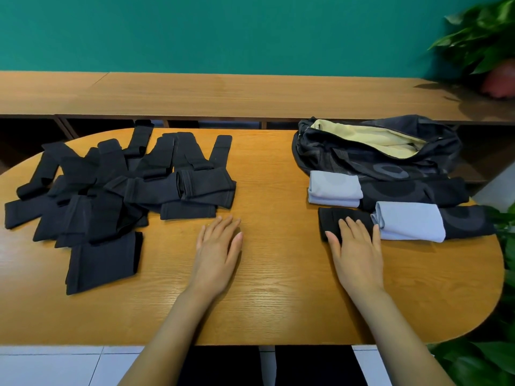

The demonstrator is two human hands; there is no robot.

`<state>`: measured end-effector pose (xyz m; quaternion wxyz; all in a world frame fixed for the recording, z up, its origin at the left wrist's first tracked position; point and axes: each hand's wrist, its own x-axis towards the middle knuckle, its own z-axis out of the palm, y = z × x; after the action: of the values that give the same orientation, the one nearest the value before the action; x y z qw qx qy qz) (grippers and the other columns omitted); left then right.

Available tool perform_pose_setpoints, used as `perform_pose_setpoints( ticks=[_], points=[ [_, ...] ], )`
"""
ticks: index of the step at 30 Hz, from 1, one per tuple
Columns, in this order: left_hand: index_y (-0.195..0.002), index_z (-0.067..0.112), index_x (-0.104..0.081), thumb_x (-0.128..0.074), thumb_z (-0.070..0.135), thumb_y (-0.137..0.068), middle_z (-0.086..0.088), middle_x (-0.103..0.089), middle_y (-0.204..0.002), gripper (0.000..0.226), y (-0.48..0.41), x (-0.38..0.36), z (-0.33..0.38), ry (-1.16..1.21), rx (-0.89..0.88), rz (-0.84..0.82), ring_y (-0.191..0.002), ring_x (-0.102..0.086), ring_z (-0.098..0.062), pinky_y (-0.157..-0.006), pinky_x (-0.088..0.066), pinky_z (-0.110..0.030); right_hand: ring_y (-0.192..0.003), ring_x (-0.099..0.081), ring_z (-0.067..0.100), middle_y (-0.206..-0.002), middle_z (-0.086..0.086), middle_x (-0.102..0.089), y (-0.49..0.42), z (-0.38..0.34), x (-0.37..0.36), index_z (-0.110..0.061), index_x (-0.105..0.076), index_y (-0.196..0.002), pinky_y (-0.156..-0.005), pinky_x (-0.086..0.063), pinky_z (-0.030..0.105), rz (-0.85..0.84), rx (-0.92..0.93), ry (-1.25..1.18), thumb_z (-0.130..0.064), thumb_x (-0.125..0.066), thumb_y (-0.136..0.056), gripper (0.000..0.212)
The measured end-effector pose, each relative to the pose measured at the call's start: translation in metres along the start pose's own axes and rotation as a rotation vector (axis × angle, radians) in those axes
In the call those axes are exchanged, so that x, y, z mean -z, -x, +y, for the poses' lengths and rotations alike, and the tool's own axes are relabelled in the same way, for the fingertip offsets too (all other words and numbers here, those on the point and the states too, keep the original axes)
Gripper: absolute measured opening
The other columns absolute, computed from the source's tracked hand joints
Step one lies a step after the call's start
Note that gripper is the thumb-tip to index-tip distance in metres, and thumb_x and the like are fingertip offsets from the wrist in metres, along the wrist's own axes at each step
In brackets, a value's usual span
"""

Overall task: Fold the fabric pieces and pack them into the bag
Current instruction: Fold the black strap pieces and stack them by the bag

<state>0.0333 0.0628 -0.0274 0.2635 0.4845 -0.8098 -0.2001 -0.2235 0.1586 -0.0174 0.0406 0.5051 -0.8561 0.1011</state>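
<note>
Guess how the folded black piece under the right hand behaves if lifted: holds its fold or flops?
Probably floppy: the folded black piece lies flat under the right hand, fingers straight, so the fold likely opens unless pinched. Likely light, won't roll; may slide on the smooth table if pushed.

Black fabric pieces (111, 188) heaped, bag (348, 156) seemingly unzipped

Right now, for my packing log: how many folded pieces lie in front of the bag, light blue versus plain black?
Light blue folded pieces: 2
Plain black folded piece, under the right hand: 1
Total: 3
</note>
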Motion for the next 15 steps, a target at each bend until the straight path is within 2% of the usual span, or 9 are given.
perform_pose_setpoints(
  ticks=[4,11,15],
  points=[
    [-0.144,0.023,-0.046,-0.027,0.048,-0.104,0.006,-0.044,-0.149,0.051,-0.001,0.001,-0.001,0.035,0.022,0.007,-0.143,-0.025,-0.007,-0.122,-0.010,-0.039,-0.143,-0.033,0.025,-0.147,0.010,-0.048,0.001,-0.007,-0.001,-0.007,-0.047,-0.143,-0.122,-0.003,0.045,0.029,0.041,-0.044,-0.054,-0.011,-0.099,0.074],
    [-0.142,0.023,-0.049,-0.033,0.041,-0.101,0.005,-0.044,-0.149,0.048,-0.006,0.011,-0.003,0.079,0.015,0.064,-0.144,-0.024,-0.009,-0.122,-0.003,-0.037,-0.145,-0.030,0.020,-0.148,0.003,-0.047,-0.005,-0.049,0.005,-0.016,-0.051,-0.140,-0.122,0.002,0.045,0.025,0.263,-0.124,-0.050,-0.019,-0.103,0.060],
    [-0.140,0.020,-0.051,-0.043,0.031,-0.102,0.000,-0.040,-0.152,0.040,-0.017,0.024,-0.019,-0.036,-0.001,0.170,-0.146,-0.021,-0.015,-0.122,0.002,-0.038,-0.145,-0.028,0.020,-0.149,0.002,-0.046,-0.016,-0.092,0.009,-0.020,-0.053,-0.138,-0.121,0.004,0.044,0.004,0.430,-0.137,-0.053,-0.013,-0.099,0.065]
  ],
)
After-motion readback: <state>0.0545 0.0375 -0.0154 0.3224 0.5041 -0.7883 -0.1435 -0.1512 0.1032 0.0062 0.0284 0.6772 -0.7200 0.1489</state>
